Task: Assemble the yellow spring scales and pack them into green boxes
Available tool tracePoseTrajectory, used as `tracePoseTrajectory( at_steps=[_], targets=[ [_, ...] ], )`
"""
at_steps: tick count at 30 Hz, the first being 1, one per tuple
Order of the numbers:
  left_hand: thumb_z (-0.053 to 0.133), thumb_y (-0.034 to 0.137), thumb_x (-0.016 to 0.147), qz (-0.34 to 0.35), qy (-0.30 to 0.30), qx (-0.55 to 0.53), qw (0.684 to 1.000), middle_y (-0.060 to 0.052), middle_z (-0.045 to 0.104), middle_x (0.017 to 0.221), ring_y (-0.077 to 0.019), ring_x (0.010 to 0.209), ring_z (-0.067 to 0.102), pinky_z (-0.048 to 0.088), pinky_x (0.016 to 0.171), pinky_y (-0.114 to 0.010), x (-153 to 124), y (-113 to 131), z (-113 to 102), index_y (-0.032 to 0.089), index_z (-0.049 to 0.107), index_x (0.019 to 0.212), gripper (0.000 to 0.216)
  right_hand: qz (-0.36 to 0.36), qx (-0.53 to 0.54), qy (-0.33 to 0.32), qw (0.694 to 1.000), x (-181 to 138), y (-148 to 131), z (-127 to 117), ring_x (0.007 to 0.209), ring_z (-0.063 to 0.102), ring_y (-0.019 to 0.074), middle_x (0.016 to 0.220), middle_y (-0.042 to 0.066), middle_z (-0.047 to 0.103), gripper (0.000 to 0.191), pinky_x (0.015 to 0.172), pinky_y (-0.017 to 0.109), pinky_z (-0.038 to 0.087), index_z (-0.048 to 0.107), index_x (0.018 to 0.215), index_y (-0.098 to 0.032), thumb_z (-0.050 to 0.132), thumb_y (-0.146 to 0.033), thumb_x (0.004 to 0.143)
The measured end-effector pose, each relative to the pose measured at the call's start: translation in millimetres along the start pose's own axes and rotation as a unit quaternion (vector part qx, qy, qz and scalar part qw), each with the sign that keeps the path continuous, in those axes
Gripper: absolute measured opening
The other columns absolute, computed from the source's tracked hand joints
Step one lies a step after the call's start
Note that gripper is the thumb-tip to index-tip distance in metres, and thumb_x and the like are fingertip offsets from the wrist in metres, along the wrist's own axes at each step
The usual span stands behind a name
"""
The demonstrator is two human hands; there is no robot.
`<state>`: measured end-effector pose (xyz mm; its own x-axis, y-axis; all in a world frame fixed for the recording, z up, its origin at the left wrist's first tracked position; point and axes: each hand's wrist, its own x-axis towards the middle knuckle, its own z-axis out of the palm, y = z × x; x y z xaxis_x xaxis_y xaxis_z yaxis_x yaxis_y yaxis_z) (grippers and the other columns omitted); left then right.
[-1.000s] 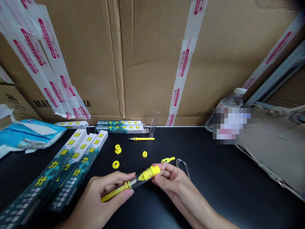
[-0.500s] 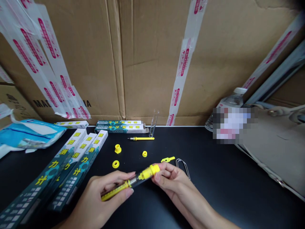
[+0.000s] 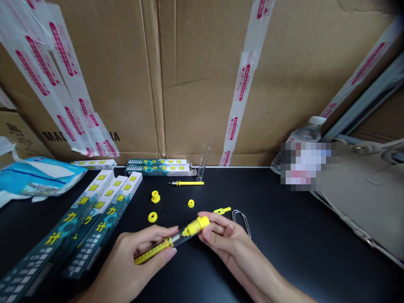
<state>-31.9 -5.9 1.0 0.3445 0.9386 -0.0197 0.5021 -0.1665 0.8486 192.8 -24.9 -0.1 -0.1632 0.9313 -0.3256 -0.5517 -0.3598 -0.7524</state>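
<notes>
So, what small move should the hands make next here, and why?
Probably a gentle press on the yellow end cap with the right hand, to check that it is seated. The left hand already grips the clear tube, and the right fingertips are at the cap on its end; I can't tell whether it is fully home.

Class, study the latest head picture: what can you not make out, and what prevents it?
Head view:
Lower end of the clear tube: hidden inside the left hand.
Dark marks on the yellow rod inside it: too small to read.
Front of the bottle: covered by pixel blocks.
Far left of the blue packet: cut off by the picture's edge.
Right part of the bag: cut off likewise.
</notes>
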Motion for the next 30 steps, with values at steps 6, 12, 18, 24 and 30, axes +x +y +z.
tracePoseTrajectory(
  at_steps=[6, 12, 18, 24, 30],
  targets=[
    [0.067, 0.044, 0.082, -0.003, 0.006, 0.005, 1.000, -0.001, 0.076, 0.080, -0.0207, 0.074, 0.074, 0.060, 0.068, -0.022, -1.4, -1.6, 0.1, 0.024, 0.075, 0.111, 0.036, 0.003, 0.010, -0.003, 1.000, -1.3, -0.6, 2.0, 0.088, 0.068, 0.0112, 0.086, 0.002, 0.074, 0.043, 0.094, 0.023, 0.050, 0.076, 0.107, -0.017, 0.090, -0.024, 0.067],
    [0.068, 0.043, 0.082, 0.001, 0.006, -0.004, 1.000, -0.001, 0.076, 0.080, -0.0203, 0.073, 0.074, 0.060, 0.068, -0.022, -0.4, -1.8, 0.9, 0.023, 0.076, 0.109, 0.035, 0.002, 0.016, -0.004, 1.000, -0.8, -0.4, 2.7, 0.088, 0.068, 0.0115, 0.087, 0.002, 0.074, 0.042, 0.095, 0.023, 0.050, 0.076, 0.106, -0.017, 0.090, -0.023, 0.067],
    [0.068, 0.044, 0.083, 0.005, 0.004, -0.001, 1.000, -0.001, 0.078, 0.086, -0.0195, 0.072, 0.073, 0.059, 0.064, -0.020, -0.5, -5.1, 1.4, 0.024, 0.074, 0.112, 0.036, -0.002, 0.013, -0.002, 1.000, 0.3, 1.2, 1.5, 0.089, 0.068, 0.0126, 0.085, 0.001, 0.073, 0.043, 0.097, 0.025, 0.049, 0.076, 0.107, -0.017, 0.090, -0.024, 0.067],
    [0.067, 0.044, 0.083, 0.006, 0.010, -0.004, 1.000, -0.001, 0.078, 0.088, -0.0193, 0.073, 0.073, 0.058, 0.064, -0.020, -2.0, -7.6, 2.6, 0.025, 0.074, 0.112, 0.035, -0.003, -0.014, 0.010, 1.000, -0.3, -0.1, 2.0, 0.085, 0.067, 0.0126, 0.085, 0.002, 0.074, 0.047, 0.093, 0.025, 0.049, 0.076, 0.107, -0.017, 0.091, -0.028, 0.064],
    [0.068, 0.045, 0.082, 0.012, 0.002, -0.005, 1.000, -0.001, 0.078, 0.088, -0.0191, 0.072, 0.073, 0.058, 0.062, -0.019, -2.6, -6.3, 2.1, 0.025, 0.075, 0.110, 0.034, -0.025, -0.039, 0.003, 0.999, -0.4, 1.3, 0.2, 0.082, 0.066, 0.0123, 0.081, 0.002, 0.073, 0.038, 0.086, 0.024, 0.049, 0.077, 0.096, -0.017, 0.092, -0.030, 0.063]
  ],
)
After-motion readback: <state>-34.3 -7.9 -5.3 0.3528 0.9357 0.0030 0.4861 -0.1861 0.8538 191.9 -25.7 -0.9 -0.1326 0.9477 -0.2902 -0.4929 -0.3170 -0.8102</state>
